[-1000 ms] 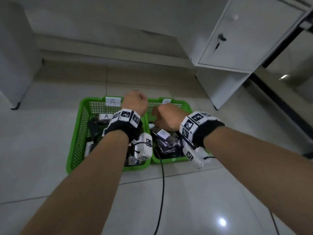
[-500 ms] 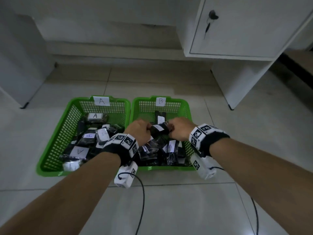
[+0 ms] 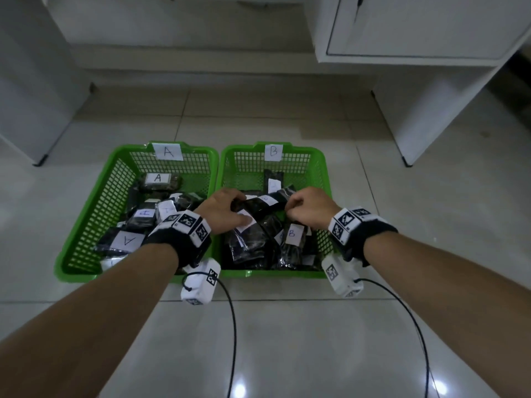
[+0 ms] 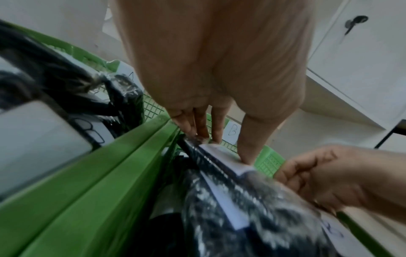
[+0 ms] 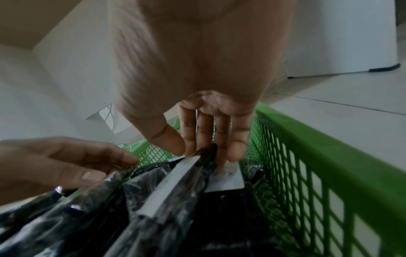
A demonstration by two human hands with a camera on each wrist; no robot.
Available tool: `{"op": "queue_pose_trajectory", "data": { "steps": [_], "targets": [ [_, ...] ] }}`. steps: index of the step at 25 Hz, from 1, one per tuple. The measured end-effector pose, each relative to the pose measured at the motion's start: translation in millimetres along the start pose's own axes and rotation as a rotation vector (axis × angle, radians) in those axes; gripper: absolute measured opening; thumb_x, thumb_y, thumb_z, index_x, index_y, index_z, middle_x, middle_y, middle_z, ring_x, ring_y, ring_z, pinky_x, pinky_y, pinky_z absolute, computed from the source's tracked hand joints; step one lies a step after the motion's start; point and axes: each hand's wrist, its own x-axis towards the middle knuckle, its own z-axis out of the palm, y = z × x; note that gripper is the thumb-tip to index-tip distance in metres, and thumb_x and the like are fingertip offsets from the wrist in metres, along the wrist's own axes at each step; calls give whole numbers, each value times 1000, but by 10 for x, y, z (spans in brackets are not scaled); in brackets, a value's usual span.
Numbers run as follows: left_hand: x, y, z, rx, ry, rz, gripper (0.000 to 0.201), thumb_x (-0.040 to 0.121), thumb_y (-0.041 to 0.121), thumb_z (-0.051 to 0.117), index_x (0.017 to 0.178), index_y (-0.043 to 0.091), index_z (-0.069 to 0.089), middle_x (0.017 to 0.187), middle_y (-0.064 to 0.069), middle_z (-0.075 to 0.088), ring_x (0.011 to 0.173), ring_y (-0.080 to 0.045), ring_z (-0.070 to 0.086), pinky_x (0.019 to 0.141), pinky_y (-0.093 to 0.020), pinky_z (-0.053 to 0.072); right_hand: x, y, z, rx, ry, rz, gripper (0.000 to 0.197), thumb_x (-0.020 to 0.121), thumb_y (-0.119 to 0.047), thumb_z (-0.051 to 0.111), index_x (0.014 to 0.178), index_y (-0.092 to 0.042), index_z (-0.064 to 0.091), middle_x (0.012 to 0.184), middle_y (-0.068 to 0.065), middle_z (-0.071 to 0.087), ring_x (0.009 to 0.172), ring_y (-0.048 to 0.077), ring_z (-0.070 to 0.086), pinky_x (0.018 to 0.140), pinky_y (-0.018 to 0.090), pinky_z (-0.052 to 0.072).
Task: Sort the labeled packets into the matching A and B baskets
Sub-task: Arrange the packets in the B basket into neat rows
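Observation:
Two green mesh baskets stand side by side on the floor. Basket A (image 3: 83, 271) on the left carries an A tag (image 3: 168, 151) and holds several dark packets with A labels. Basket B (image 3: 324, 168) on the right carries a B tag (image 3: 273, 152) and holds a pile of dark packets, one showing a B label (image 3: 291, 234). Both hands are low over basket B. My left hand (image 3: 235, 209) grips the left end of a dark packet with a white label (image 3: 263, 206), and my right hand (image 3: 293, 209) pinches its right end. The label's letter is unreadable.
A white cabinet (image 3: 416, 30) stands on a side panel (image 3: 416, 119) at the back right. Another white unit (image 3: 28, 81) stands at the back left. Black cables (image 3: 232, 326) trail from the wrist cameras over the tiled floor in front of the baskets.
A second ago both hands were held up as fists over the baskets' far rims. They came down over basket B with one packet held between them, and now sit lower on the pile.

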Motion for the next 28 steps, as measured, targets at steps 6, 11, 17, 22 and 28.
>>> {"op": "queue_pose_trajectory", "data": {
  "steps": [6,11,17,22,28],
  "targets": [
    [332,144,-258,175,193,21,42,88,31,63,127,16,60,138,-7,53,122,-26,53,92,-35,49,279,69,-20,-134,69,4,16,87,-21,65,81,-11,77,83,5,74,79,23,69,69,29,52],
    [532,105,-258,274,233,-112,42,80,3,62,122,8,62,126,-11,61,108,-28,62,87,-32,55,465,15,2,-211,36,47,19,83,-21,66,85,-4,75,86,12,73,81,29,68,71,35,58],
    [557,-71,-117,203,381,-76,52,67,-10,71,115,8,62,120,-4,61,118,-27,56,96,-26,48,442,-110,24,-294,-25,32,12,88,-21,65,83,-10,65,75,5,58,75,29,60,55,25,37],
    [529,-68,-186,236,346,-56,48,68,-4,71,114,10,63,121,-3,58,120,-25,52,95,-28,47,531,-127,-7,-254,31,25,14,89,-19,64,94,-7,67,90,7,62,86,29,62,62,28,39],
    [800,237,-490,258,226,74,20,81,9,62,97,16,72,107,-3,67,101,-23,64,82,-33,55,891,-192,57,-295,42,13,24,90,-13,57,111,-12,70,117,11,70,108,30,65,92,36,54]
  ]
}}
